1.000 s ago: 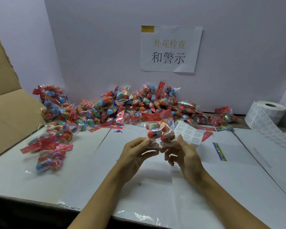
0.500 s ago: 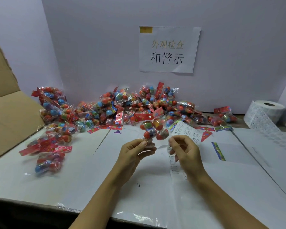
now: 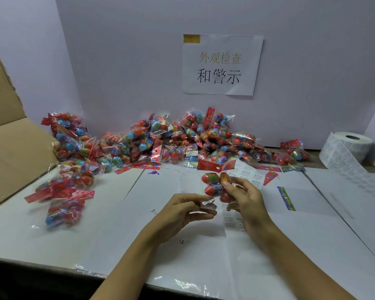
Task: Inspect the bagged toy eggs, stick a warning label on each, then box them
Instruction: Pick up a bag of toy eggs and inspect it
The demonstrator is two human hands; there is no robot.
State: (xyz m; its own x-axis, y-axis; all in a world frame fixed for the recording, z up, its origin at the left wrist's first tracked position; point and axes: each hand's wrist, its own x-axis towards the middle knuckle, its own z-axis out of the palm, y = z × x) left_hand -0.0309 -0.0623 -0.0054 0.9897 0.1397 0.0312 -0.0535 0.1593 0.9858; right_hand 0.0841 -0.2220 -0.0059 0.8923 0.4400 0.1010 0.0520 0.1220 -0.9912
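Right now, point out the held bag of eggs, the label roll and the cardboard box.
held bag of eggs (image 3: 213,184), head view, on an orange egg.
label roll (image 3: 348,146), head view, on its outer wrap.
cardboard box (image 3: 13,152), head view, on its inner flap.

The paper sign (image 3: 222,64) on the wall reads "外观检查" above "和警示".

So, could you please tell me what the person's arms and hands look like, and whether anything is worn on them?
Both forearms are bare to the frame's edge, with no sleeves showing. The left hand and right hand wear no gloves, and no rings, watch or bracelets are visible.
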